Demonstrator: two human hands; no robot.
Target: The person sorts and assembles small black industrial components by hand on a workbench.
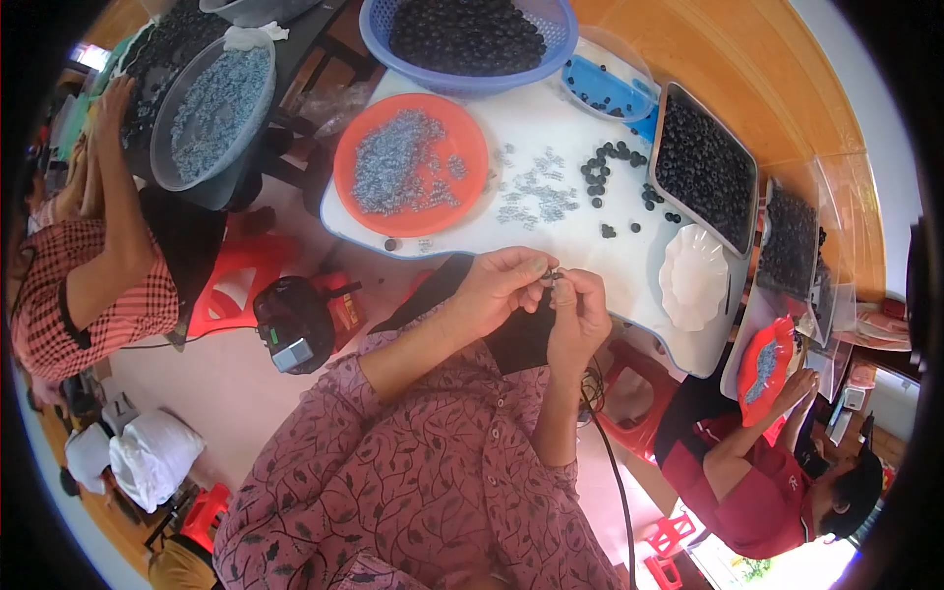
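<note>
Head view: I note a white tabletop [560, 128] carrying a round orange plastic plate [411, 165] of small grey pieces, a blue plastic basket [468, 39] and a rectangular tray [704, 167] of black beads. The floor is pale; co-workers sit either side. My left hand [501, 285] and right hand [575, 313] pinch a tiny dark bead-like part [553, 276] between the fingertips, above the table's near edge. Its axis is too small to tell.

**Worktable surroundings**

Orange plate [411, 165] of pale small parts beside blue basket [468, 39] of dark beads. Grey tray [704, 167] of beads at right, empty white scalloped dish [693, 277] near it. Red stool [234, 280] and black-red device [300, 323] on floor.
</note>
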